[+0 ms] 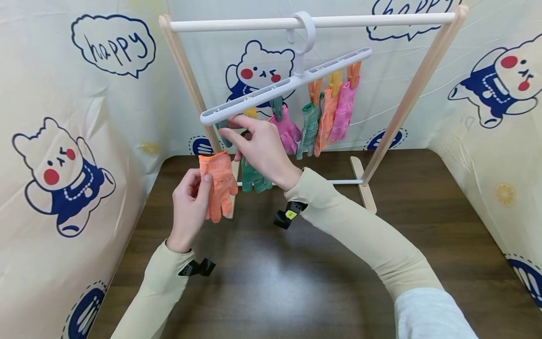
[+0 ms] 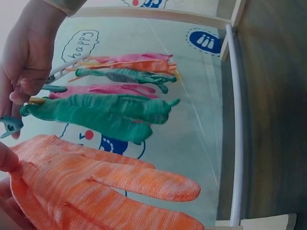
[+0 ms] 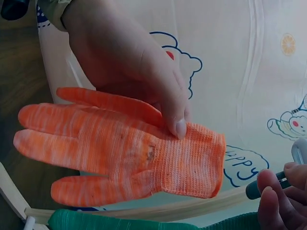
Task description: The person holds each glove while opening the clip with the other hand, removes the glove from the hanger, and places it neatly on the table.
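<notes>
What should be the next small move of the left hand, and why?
Probably the left hand should lift the orange glove it holds, cuff-first, to the teal clothespin: the right hand pinches that clothespin under the hanger's left end, while the glove hangs below it, not yet clipped.

A pale printed cloth [image 1: 127,99] hangs like a wall across the top and down both sides of the head view — cream at the left, faintly bluish in the upper middle. Cartoon bears [image 1: 78,193], cloud-shaped bubbles [image 1: 113,45] reading "happy" and citrus slices [image 1: 506,195] decorate it. A dark brown table [image 1: 338,287] fills the lower middle — a soft patch of light [image 1: 279,285] on its surface.
</notes>
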Motion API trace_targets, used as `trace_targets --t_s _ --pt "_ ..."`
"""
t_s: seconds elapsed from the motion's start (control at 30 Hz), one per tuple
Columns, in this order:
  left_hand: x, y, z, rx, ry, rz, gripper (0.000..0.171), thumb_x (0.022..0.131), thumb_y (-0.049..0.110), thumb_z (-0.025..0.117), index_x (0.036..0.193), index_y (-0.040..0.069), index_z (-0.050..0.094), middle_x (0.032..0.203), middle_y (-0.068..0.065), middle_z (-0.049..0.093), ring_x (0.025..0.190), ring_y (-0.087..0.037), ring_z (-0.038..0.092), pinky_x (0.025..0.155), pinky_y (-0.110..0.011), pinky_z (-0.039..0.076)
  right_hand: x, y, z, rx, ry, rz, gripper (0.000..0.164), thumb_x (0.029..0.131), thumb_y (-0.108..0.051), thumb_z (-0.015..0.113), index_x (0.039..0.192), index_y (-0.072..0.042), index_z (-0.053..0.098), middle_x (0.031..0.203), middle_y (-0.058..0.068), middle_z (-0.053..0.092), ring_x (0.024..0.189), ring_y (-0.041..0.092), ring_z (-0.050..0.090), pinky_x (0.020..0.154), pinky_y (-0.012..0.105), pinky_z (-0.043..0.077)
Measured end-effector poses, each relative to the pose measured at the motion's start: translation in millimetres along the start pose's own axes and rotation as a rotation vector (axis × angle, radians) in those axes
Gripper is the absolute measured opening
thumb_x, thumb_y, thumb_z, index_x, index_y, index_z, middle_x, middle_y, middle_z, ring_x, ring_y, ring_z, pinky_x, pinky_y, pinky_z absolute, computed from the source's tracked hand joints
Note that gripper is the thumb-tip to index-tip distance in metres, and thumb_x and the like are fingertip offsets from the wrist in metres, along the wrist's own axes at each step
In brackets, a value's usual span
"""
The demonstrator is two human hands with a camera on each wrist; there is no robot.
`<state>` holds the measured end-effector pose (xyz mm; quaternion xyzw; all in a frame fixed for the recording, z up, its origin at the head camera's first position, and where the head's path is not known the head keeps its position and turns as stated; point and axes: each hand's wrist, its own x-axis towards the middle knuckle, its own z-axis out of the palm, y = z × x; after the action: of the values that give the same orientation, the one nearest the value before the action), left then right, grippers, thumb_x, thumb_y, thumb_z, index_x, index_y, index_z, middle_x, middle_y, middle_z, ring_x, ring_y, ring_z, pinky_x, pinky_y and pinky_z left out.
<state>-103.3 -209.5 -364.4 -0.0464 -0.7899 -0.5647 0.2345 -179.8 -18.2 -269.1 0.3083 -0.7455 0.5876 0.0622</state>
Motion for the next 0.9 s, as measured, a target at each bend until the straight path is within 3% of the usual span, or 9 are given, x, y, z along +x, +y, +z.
trace_targets --t_s 0.23,0.53,0.9 --pt "-0.3 -2.2 0.4 0.012 0.000 -0.003 0.026 0.108 0.020 0.058 0.118 -0.003 0.066 0.093 0.000 0.065 0.073 -0.017 0.056 0.061 -0.021 0.049 -4.7 2.6 -2.7 -0.065 0.061 -0.076 0.031 0.100 -0.016 0.072 0.129 -0.006 0.071 0.117 0.007 0.074 0.062 0.017 0.066 0.062 0.029 0.057" --pt "-3.9 -5.2 -2.8 0.045 -0.016 -0.041 0.028 0.108 0.023 0.057 0.119 -0.001 0.065 0.097 -0.005 0.065 0.076 -0.020 0.056 0.062 -0.020 0.050 -22.3 13.7 -8.2 -0.144 0.172 -0.273 0.024 0.098 -0.011 0.074 0.119 -0.001 0.074 0.107 0.010 0.074 0.082 0.013 0.067 0.075 0.026 0.057" --pt "-7.6 -13.0 -5.3 0.055 -0.020 -0.050 0.027 0.108 0.022 0.057 0.118 -0.001 0.065 0.096 -0.007 0.065 0.075 -0.018 0.056 0.062 -0.020 0.049 -53.4 36.1 -29.4 -0.194 0.185 -0.272 0.019 0.096 -0.010 0.075 0.115 -0.003 0.075 0.100 0.006 0.072 0.083 0.012 0.065 0.071 0.028 0.057"
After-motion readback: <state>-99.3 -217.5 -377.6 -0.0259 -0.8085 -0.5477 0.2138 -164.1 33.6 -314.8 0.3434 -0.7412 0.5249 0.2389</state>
